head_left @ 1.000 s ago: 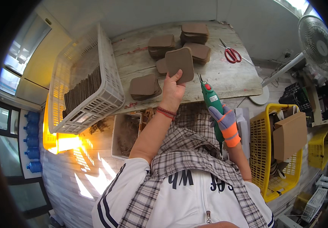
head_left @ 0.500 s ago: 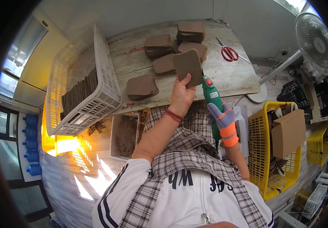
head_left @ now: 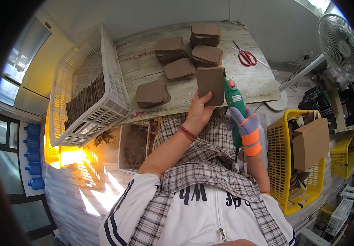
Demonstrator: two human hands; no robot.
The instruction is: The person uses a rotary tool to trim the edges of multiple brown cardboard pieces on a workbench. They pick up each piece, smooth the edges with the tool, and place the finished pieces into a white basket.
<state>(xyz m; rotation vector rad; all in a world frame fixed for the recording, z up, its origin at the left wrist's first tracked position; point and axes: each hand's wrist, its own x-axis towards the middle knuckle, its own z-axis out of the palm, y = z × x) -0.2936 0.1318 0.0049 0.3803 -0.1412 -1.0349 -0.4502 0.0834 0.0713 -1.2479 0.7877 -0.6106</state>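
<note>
My left hand [head_left: 201, 110] is bare and grips a flat brown piece with rounded corners [head_left: 210, 82] by its lower end, thumb on top. In my right hand [head_left: 246, 127], gloved in grey and orange, is a green handheld power tool [head_left: 233, 98] with a red button. The tool's head is right at the upper right edge of the piece; whether they touch I cannot tell. Beyond my hands, stacks of similar brown pieces lie on the worn table [head_left: 140, 67], among them a near-left stack [head_left: 151, 91] and a far stack [head_left: 205, 33].
Red-handled scissors [head_left: 247, 58] lie on the table's right. A white crate [head_left: 112, 78] holding many brown pieces stands at the left. Below the table edge is a box of scraps [head_left: 136, 143]. A yellow basket [head_left: 277, 160] with cardboard stands right, beneath a fan [head_left: 343, 45].
My left hand has moved the brown piece nearer and to the right, uncovering the stacks behind it. The tool and my right hand have shifted slightly right.
</note>
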